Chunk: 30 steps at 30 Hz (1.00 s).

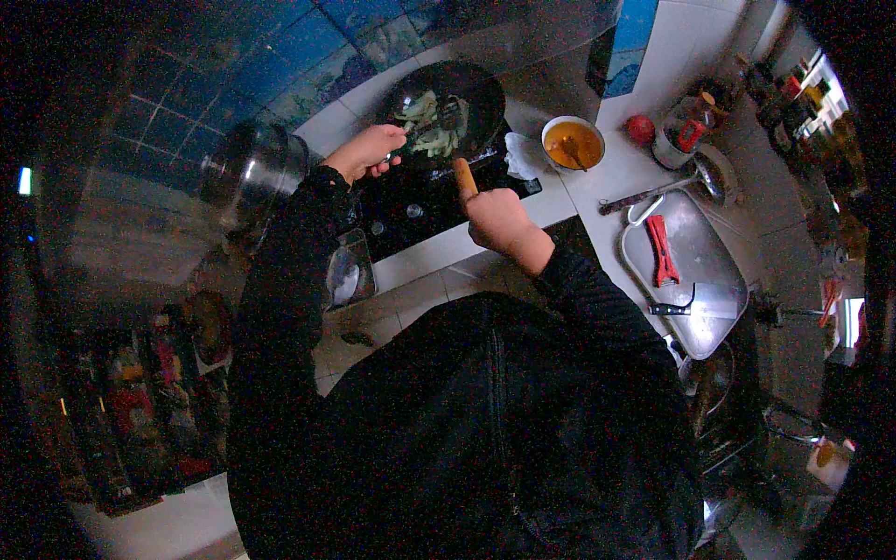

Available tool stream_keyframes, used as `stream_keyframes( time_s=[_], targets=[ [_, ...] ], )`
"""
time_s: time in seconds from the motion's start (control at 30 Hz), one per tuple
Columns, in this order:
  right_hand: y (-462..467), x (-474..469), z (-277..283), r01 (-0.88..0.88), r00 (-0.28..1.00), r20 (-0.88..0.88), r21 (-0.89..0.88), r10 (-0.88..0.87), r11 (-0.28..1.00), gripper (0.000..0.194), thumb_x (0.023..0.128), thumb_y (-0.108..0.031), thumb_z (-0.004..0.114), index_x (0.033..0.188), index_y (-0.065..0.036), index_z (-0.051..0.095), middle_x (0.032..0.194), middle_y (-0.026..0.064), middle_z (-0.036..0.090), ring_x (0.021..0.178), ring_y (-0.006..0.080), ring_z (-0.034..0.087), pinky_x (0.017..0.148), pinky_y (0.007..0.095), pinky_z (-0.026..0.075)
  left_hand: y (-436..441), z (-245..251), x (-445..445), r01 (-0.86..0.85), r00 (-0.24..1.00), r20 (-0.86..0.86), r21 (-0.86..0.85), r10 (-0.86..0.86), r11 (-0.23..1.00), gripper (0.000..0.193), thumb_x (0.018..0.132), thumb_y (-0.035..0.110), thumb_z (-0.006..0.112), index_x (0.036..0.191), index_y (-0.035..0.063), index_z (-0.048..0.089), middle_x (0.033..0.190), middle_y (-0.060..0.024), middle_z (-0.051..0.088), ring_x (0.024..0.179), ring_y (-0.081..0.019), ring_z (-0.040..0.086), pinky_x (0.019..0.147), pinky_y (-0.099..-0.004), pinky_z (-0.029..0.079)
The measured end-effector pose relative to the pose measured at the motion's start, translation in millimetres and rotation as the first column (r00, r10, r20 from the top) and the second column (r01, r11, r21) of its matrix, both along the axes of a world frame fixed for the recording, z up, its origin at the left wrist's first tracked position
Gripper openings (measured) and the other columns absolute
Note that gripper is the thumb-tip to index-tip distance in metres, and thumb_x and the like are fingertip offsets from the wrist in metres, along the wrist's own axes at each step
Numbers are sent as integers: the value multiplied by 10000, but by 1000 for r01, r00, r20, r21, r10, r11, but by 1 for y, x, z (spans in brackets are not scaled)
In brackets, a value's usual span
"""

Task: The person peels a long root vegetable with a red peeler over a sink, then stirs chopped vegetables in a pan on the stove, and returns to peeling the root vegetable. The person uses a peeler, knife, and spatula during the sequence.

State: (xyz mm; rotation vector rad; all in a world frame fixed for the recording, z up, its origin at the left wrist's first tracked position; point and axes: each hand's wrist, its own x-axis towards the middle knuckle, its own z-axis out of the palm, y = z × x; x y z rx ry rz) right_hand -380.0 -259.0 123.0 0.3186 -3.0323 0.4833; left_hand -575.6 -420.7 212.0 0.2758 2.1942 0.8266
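A dark wok [483,87] sits on the black cooktop [399,224], with pale green vegetable pieces [437,133] inside it. The wok's wooden handle [463,176] points towards me, and my right hand [500,218] is closed round its near end. At the wok's left edge is my left hand [374,150], its fingers curled around something thin that is mostly hidden; what it is I cannot tell. To the right of the wok stands a white bowl [572,143] of orange-yellow liquid with a spoon in it. A crumpled white cloth or tissue [521,157] lies between wok and bowl.
A large metal pot [255,171] stands left of the cooktop. On the right counter are a ladle [654,192], a metal tray [637,245] bearing a red peeler [659,248] and a cleaver [714,301], a red round item [640,129] and jars. A clear container [352,273] is at the cooktop's near left.
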Motion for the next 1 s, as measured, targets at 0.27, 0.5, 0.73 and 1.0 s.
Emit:
stream_keyframes(
  time_s=[0.27,0.5,0.73,1.0],
  targets=[
    [-1,0,-2,25,998,-50,-15,-26,1000,379,676,-82,581,1028,59,572,695,148,653,624,326,649,569,430,526,0,-4,-10,-4,1000,-9,-4,4,1000,425,933,282,494,1324,131,421,762,-28,539,450,-53,398,374,-219,314],
    [1,-1,-6,-12,999,-36,-31,11,999,321,753,-100,556,1042,38,535,678,137,645,602,328,645,512,443,515,8,16,5,-4,1000,-6,-36,3,999,448,920,285,499,1336,143,413,731,-22,533,443,-52,390,374,-220,295],
    [0,2,-1,24,998,-54,-27,-26,999,267,695,-103,576,940,3,585,682,125,648,621,318,641,547,425,509,7,14,0,22,1000,12,-50,-22,998,435,945,321,479,1351,180,408,746,-7,530,439,-42,380,367,-203,284],
    [1,2,2,-6,1000,-25,-27,5,1000,261,692,-104,576,931,0,593,684,134,648,623,319,642,550,428,511,6,6,-7,6,1000,27,-33,-6,999,437,946,330,499,1351,192,405,745,-8,536,436,-38,383,370,-194,278]
  ],
)
